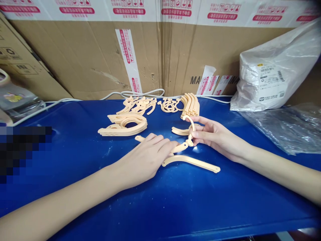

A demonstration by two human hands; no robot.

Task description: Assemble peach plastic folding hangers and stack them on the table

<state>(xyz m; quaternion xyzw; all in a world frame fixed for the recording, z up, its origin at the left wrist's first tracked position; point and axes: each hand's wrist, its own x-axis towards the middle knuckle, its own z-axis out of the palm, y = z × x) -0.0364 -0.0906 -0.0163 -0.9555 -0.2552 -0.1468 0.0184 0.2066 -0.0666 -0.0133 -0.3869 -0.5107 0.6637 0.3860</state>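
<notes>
Cream plastic pieces that look like folding clothes hanger parts lie on a blue table (175, 204). My left hand (150, 155) is closed over a hanger arm (181, 147), whose two ends stick out past the fingers. Between thumb and fingers, my right hand (215, 137) pinches a curved hanger hook (192, 128) upright, its lower end touching or nearly touching that arm's tip. In front of my left fingers lies a second hanger arm (195, 161). A short curved piece (178, 131) shows behind the hook, partly hidden by my right hand.
Stacked hangers (122, 125) sit at centre left. Behind are loose curved pieces (140, 104), a pile of hooks (169, 105) and stacked arms (191, 104). A cardboard box (87, 57) and white cable border the back. A plastic bag (271, 77) stands right; a clear jug (15, 97) left.
</notes>
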